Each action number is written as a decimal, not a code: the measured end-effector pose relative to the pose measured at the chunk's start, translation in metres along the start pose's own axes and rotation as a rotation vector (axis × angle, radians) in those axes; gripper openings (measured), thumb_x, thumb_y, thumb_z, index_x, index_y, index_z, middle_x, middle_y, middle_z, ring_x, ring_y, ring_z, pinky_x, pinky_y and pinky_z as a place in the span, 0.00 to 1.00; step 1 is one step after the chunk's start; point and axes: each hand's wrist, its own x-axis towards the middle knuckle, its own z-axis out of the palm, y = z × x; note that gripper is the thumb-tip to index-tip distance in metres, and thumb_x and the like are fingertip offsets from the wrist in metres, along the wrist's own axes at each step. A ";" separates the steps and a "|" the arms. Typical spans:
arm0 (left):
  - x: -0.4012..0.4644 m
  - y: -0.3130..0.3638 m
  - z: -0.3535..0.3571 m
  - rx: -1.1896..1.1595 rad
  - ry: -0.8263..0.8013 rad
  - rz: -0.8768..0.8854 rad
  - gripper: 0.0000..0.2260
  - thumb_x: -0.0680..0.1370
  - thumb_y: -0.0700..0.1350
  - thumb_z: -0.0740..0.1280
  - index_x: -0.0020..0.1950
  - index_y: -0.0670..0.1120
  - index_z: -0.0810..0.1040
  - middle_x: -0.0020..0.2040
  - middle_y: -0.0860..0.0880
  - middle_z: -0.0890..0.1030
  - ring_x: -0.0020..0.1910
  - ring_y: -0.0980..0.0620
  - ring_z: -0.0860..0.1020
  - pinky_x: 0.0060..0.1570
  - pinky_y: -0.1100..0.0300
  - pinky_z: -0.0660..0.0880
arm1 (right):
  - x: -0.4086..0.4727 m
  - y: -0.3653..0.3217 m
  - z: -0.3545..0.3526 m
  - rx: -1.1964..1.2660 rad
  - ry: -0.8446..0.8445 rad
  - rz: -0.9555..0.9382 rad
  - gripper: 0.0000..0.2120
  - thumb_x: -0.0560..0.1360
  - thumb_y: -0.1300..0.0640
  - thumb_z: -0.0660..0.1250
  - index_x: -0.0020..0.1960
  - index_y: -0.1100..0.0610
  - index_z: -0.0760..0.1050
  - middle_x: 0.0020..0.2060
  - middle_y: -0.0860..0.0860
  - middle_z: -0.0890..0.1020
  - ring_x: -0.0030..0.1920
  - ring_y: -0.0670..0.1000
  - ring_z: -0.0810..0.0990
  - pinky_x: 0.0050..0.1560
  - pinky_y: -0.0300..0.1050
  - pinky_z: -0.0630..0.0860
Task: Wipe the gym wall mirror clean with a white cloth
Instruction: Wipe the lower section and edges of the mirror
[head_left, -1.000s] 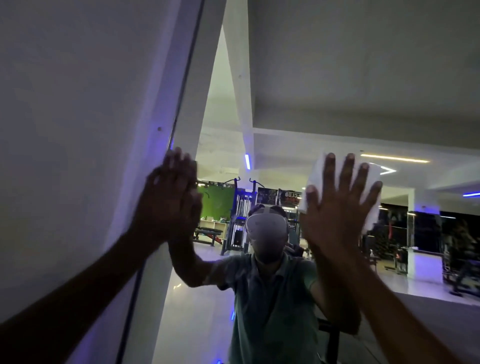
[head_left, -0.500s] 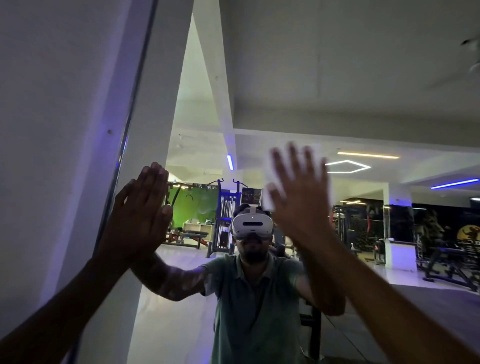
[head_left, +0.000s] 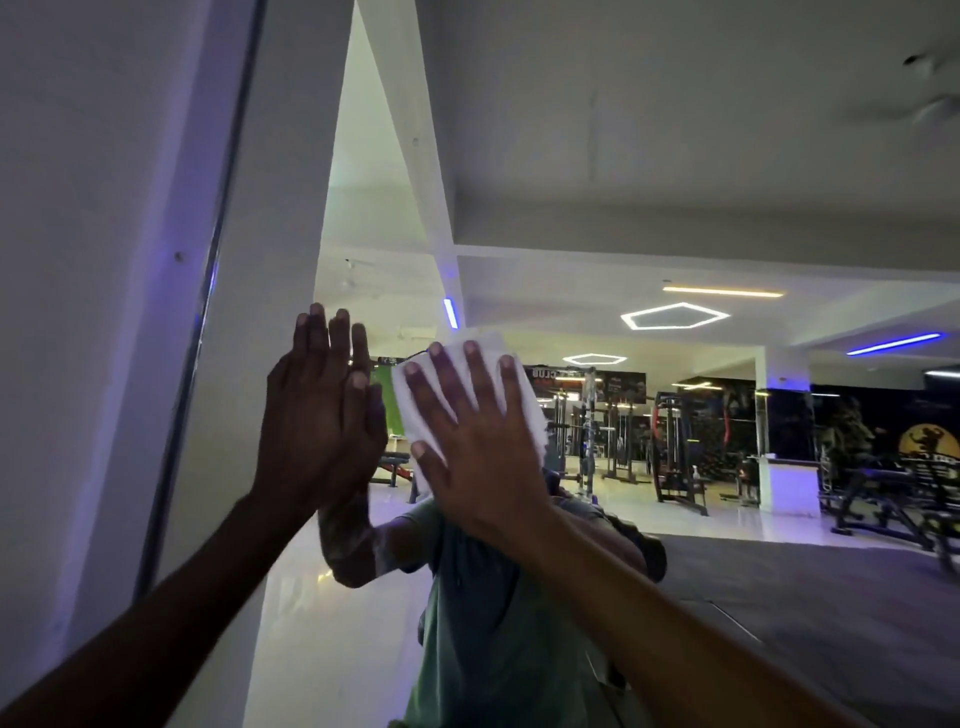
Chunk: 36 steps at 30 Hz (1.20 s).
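From the head camera I see my right hand (head_left: 480, 457) raised with fingers straight and spread, its grip released, flat palm pressing the white cloth (head_left: 457, 384) onto the mirror (head_left: 675, 197) near the glass's left edge. My left hand (head_left: 317, 415) is up beside it, fingers straight and together, grip also released, flat against the glass just inside the mirror's left frame (head_left: 208, 312). The right hand covers most of the cloth and hides the head of my reflection; the reflected gym machines (head_left: 675, 436) are dim.
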 end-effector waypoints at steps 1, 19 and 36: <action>0.000 -0.004 0.005 0.049 -0.024 0.041 0.29 0.86 0.51 0.48 0.84 0.38 0.58 0.84 0.35 0.57 0.84 0.37 0.55 0.77 0.39 0.60 | -0.004 0.016 -0.002 -0.013 -0.007 -0.025 0.34 0.84 0.41 0.53 0.87 0.50 0.50 0.86 0.55 0.49 0.85 0.61 0.45 0.81 0.71 0.46; -0.008 -0.032 0.017 0.069 -0.043 0.125 0.30 0.84 0.52 0.54 0.85 0.42 0.56 0.86 0.42 0.53 0.86 0.44 0.51 0.80 0.45 0.55 | 0.075 0.013 -0.004 -0.053 0.036 0.087 0.35 0.84 0.38 0.48 0.87 0.53 0.48 0.86 0.59 0.47 0.85 0.66 0.42 0.81 0.71 0.41; -0.005 -0.026 0.012 0.101 -0.085 0.115 0.31 0.83 0.52 0.54 0.85 0.41 0.57 0.86 0.41 0.54 0.85 0.44 0.52 0.81 0.47 0.55 | 0.107 0.093 -0.026 -0.062 0.165 0.518 0.36 0.81 0.36 0.46 0.85 0.50 0.56 0.84 0.59 0.59 0.83 0.69 0.54 0.80 0.74 0.46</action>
